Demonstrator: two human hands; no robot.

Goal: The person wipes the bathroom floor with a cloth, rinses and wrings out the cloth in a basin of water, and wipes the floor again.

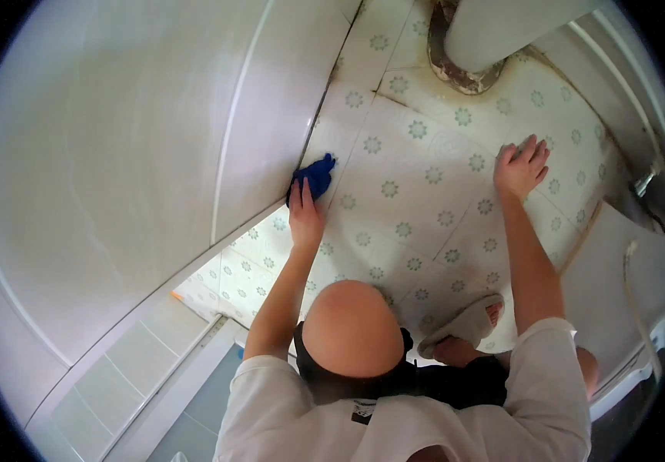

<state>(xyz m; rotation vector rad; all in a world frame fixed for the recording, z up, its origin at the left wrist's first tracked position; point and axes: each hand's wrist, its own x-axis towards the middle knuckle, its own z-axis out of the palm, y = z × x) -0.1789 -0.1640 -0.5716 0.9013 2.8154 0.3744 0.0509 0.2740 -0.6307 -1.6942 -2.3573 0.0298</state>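
Note:
My left hand (304,218) presses a crumpled blue cloth (317,175) onto the floor, right where the floor meets the tiled wall at left. Its fingers lie over the near part of the cloth, and some of them are partly hidden in its folds. On the right, my right hand (522,171) rests on the patterned tile floor (409,192) with its fingers stretched out and nothing in it. Both arms reach forward, to either side of my bent knee.
A white pedestal or pipe (494,35) with a dirty brown base ring stands at the top. The pale tiled wall (155,138) rises on the left. A hose (631,285) hangs at right. My slippered foot (463,331) is on the floor, and a doorway threshold (217,339) lies lower left.

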